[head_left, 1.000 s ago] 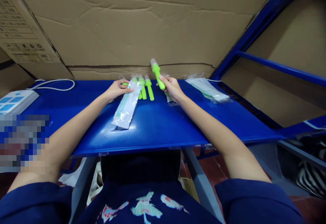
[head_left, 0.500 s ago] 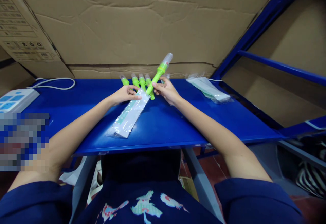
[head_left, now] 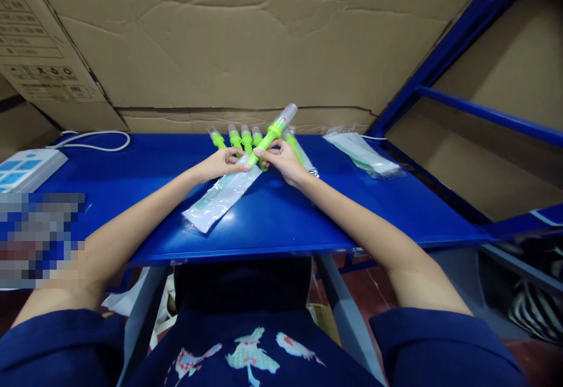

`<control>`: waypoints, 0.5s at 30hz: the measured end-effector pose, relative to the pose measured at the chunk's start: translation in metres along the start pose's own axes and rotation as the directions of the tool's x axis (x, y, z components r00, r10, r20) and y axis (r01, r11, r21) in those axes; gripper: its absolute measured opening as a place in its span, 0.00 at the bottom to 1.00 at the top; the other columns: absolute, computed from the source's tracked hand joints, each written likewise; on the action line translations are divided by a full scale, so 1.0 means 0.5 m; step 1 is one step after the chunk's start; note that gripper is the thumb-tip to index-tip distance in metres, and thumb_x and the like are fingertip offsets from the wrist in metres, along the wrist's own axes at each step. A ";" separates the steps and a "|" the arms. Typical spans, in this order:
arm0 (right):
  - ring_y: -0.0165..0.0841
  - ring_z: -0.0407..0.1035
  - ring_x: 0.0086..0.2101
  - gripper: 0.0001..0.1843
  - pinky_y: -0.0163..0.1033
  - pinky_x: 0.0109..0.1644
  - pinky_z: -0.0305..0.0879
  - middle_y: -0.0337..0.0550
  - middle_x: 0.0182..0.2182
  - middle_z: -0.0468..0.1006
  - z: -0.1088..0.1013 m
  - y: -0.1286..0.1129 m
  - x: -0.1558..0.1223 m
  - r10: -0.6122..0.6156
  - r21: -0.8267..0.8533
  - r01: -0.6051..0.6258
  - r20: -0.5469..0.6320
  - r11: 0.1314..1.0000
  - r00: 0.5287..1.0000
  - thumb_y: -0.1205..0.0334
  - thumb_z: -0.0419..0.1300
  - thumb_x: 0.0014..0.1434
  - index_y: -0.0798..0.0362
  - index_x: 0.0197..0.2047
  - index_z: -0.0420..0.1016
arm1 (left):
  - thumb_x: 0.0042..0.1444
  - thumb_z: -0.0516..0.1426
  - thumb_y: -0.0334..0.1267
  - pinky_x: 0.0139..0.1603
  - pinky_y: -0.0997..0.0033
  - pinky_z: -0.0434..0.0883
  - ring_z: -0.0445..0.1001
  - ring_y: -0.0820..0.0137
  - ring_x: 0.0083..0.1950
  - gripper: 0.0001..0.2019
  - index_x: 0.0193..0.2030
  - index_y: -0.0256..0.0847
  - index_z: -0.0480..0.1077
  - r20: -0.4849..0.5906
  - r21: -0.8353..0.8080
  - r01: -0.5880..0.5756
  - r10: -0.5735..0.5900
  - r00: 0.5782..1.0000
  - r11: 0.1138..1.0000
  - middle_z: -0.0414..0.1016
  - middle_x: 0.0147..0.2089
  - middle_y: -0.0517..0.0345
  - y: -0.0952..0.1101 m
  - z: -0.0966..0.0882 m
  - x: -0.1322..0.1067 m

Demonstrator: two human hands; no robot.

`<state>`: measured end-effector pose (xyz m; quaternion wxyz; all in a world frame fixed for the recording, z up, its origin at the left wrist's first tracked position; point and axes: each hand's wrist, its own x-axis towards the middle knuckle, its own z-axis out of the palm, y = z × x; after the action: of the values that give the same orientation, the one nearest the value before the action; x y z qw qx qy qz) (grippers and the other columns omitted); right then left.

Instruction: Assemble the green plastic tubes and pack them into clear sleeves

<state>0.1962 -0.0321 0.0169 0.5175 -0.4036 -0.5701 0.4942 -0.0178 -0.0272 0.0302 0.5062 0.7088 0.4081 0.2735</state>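
Far cardboard wall [head_left: 264, 41], blue table [head_left: 281, 217], then the green stick [head_left: 267, 139] at centre.
I have tabletop between hands and near edge. My left hand [head_left: 220, 165] pinches the clear bag [head_left: 223, 199]; my right hand [head_left: 285, 162] clamps the lime, translucent-capped stick at the bag's far end, whether inside I can't tell. Its long axis slants, cap far-right.

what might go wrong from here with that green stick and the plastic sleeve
The plastic sleeve looks thin, so the green stick, its lower end at the sleeve's upper end, might snag or tear it. The right hand grips the stick low, so it could tip. The other green sticks beyond the left hand could get knocked.
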 end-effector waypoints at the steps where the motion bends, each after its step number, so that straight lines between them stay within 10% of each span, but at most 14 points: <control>1: 0.28 0.70 0.25 0.36 0.35 0.28 0.70 0.34 0.25 0.74 0.004 0.001 -0.002 0.002 0.002 -0.002 -0.011 1.000 1.000 0.42 0.80 0.36 0.47 0.36 0.61 | 0.40 0.73 0.55 0.30 0.75 0.66 0.74 0.73 0.30 0.38 0.53 0.33 0.69 -0.013 -0.001 -0.004 0.004 1.000 1.000 0.80 0.37 0.51 0.002 0.006 -0.002; 9: 0.29 0.71 0.29 0.32 0.35 0.28 0.70 0.40 0.31 0.76 0.010 -0.011 -0.005 -0.038 -0.021 0.038 -0.013 0.999 0.999 0.42 0.79 0.39 0.50 0.36 0.67 | 0.43 0.72 0.48 0.27 0.76 0.60 0.68 0.76 0.26 0.29 0.48 0.36 0.70 -0.050 0.013 -0.045 0.046 0.998 0.999 0.75 0.30 0.59 0.013 0.014 -0.006; 15: 0.32 0.75 0.29 0.36 0.34 0.25 0.69 0.40 0.37 0.79 -0.060 -0.035 0.046 -0.051 0.052 0.061 -0.163 0.997 0.985 0.34 0.68 0.54 0.44 0.56 0.61 | 0.45 0.72 0.42 0.25 0.76 0.57 0.65 0.78 0.23 0.26 0.48 0.37 0.70 -0.067 -0.052 0.011 -0.015 0.998 0.999 0.73 0.27 0.61 0.021 -0.002 -0.006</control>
<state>0.2237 -0.0085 0.0376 0.5869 -0.4115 -0.5232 0.4610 -0.0170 -0.0311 0.0407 0.5120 0.6832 0.4225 0.3044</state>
